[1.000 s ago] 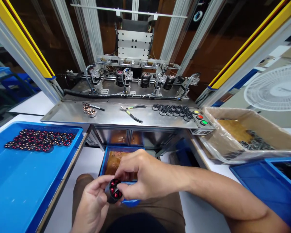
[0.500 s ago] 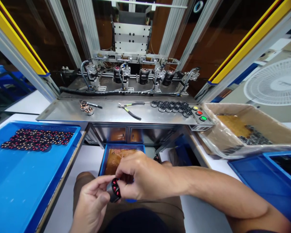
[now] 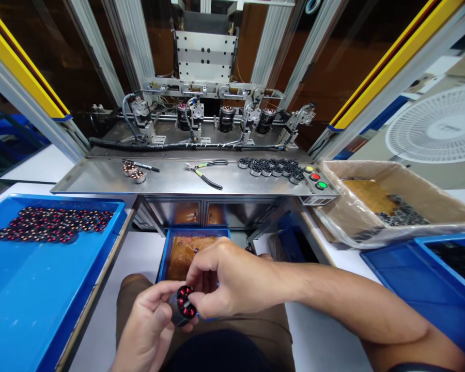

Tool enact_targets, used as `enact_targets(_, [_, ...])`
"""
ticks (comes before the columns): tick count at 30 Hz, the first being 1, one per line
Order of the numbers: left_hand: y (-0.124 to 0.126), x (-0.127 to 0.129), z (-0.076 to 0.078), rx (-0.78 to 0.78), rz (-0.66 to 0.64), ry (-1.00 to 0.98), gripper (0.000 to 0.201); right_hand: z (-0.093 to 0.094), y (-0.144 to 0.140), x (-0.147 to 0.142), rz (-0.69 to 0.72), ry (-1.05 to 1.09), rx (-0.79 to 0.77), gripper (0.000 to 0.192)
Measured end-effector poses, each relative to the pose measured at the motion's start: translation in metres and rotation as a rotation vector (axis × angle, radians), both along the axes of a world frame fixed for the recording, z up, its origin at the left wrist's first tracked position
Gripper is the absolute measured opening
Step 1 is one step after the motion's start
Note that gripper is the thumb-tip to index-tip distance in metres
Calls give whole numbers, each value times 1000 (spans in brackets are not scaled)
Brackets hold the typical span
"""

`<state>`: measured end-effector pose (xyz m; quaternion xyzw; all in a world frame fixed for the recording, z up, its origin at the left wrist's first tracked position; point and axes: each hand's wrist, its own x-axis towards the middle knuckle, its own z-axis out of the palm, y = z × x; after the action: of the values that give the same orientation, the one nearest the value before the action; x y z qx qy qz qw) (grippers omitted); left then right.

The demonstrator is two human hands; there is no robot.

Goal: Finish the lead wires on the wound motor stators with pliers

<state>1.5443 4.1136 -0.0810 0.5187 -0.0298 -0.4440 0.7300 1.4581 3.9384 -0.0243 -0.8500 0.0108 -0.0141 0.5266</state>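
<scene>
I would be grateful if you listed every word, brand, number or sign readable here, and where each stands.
None can be read with certainty.
White fan: small mark on its hub, too blurred to read.
Button box: pale marks on its front, too small to read.
Dark cylindrical part in the left hand: no lettering discernible.

Bright glare on steel shelf (image 3: 168, 181), dim brown panels (image 3: 344, 62), stretched edges
</scene>
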Motion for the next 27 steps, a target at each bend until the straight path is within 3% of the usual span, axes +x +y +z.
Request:
enact_targets(4, [10,14,-20,-56,-148,-41,39,5,1,1,-4,43,5,19])
enact_targets(8, [15,19,-28,-51,-160,-54,41,7,3,1,-29,71,-20,17])
enact_targets(13, [10,12,-18,-11,-115,-48,42,5,5,-2,-89,92,-37,14])
enact_targets(19, [-1,-6,6,46,87,-21,53,5,6,-5,-129,14,-4,12])
enact_targets(27, [-1,-4,7,14,56,-21,54,7,6,-7,-113,2,32,14])
